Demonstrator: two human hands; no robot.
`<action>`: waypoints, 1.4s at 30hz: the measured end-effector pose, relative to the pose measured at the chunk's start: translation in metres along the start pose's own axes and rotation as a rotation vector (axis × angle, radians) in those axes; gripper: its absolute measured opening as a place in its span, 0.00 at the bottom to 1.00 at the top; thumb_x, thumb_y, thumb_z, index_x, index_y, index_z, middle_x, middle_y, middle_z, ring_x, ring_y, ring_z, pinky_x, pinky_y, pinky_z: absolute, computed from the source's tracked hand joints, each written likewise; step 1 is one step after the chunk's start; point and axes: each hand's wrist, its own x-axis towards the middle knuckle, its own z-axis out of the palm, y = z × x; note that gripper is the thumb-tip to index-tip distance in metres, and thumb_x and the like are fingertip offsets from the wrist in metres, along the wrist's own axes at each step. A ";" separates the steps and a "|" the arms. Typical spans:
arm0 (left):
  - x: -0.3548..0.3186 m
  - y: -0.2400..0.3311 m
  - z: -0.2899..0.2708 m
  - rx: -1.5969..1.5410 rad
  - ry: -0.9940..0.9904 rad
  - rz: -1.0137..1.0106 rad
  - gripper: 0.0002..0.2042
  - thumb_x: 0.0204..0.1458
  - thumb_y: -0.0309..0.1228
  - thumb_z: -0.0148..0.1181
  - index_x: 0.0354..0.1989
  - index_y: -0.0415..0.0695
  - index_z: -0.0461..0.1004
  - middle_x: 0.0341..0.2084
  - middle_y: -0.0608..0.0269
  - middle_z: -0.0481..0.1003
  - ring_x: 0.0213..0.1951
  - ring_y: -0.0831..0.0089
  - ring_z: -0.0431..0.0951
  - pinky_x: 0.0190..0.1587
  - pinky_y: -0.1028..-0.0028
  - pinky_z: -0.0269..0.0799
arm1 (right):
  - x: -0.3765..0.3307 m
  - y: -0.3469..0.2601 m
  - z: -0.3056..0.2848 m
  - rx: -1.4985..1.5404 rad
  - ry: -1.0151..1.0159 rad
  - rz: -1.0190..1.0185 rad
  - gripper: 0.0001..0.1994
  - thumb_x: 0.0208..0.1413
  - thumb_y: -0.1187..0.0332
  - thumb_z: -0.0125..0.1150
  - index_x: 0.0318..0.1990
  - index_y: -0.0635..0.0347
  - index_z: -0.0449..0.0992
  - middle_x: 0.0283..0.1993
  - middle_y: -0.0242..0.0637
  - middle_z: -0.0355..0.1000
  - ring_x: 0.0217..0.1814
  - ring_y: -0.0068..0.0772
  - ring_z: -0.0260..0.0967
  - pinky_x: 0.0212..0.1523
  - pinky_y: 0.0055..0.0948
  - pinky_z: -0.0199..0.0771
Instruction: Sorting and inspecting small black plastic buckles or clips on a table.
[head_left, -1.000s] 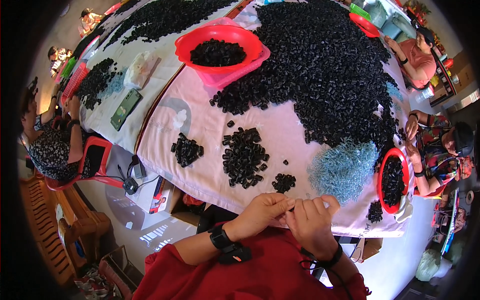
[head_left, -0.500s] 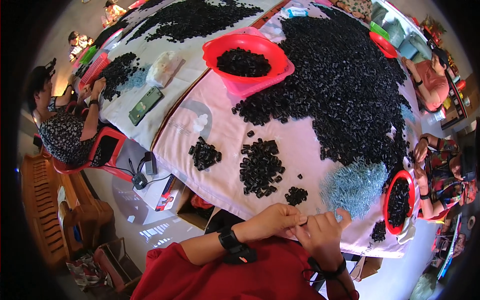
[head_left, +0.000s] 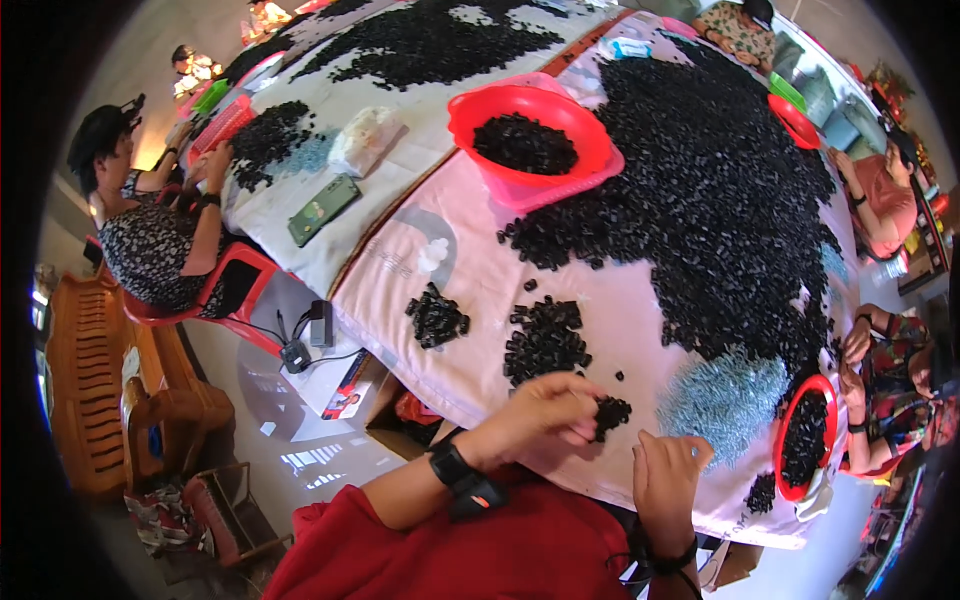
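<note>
My left hand [head_left: 550, 412] hovers over the near table edge with its fingers curled together; what it holds, if anything, is hidden. Right beside its fingertips lies a small heap of black pieces [head_left: 612, 416]. My right hand [head_left: 668, 480] is closed too, thumb and fingers drawn together at the edge of a pile of thin pale-blue pins [head_left: 722, 405]; anything in its pinch is too small to name. Beyond the left hand are a larger heap of short black tubular pieces [head_left: 546, 340] and a smaller heap [head_left: 437, 317].
A wide mass of black pieces [head_left: 725, 190] covers the far right. A red bowl [head_left: 478, 100] sits in a pink basket [head_left: 530, 198]; another red bowl [head_left: 832, 440] stands at right. A phone [head_left: 324, 211] lies left. Several people sit around the table.
My hands, together before, have parted: the left moved up beside the small black heap, the right lowered slightly near the blue pins. The view has shifted, moving the table rightward and down.
</note>
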 end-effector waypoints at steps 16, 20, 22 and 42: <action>0.045 -0.022 -0.003 1.745 0.492 0.553 0.07 0.55 0.32 0.63 0.34 0.43 0.73 0.32 0.55 0.75 0.34 0.55 0.81 0.33 0.60 0.79 | -0.029 0.036 0.014 0.080 0.215 0.267 0.03 0.59 0.76 0.63 0.39 0.61 0.80 0.31 0.37 0.73 0.38 0.42 0.70 0.48 0.41 0.63; 0.045 -0.024 -0.004 1.796 0.491 0.568 0.07 0.56 0.33 0.62 0.34 0.43 0.73 0.32 0.56 0.75 0.34 0.55 0.81 0.33 0.61 0.80 | -0.036 0.039 0.018 0.150 0.179 0.327 0.04 0.58 0.78 0.63 0.39 0.62 0.81 0.35 0.39 0.77 0.41 0.44 0.71 0.48 0.40 0.65; 0.044 -0.023 0.000 1.746 0.476 0.575 0.07 0.56 0.33 0.63 0.35 0.43 0.74 0.31 0.55 0.76 0.34 0.54 0.81 0.34 0.60 0.79 | -0.040 0.041 0.027 0.132 0.155 0.318 0.05 0.56 0.76 0.66 0.40 0.59 0.81 0.35 0.37 0.76 0.41 0.43 0.71 0.48 0.40 0.64; 0.027 -0.055 0.027 0.141 -0.194 -0.154 0.10 0.66 0.32 0.58 0.48 0.38 0.77 0.28 0.65 0.77 0.24 0.80 0.75 0.28 0.78 0.71 | -0.029 0.031 0.035 0.038 0.125 0.239 0.07 0.53 0.74 0.67 0.36 0.53 0.75 0.34 0.33 0.72 0.37 0.37 0.70 0.47 0.40 0.58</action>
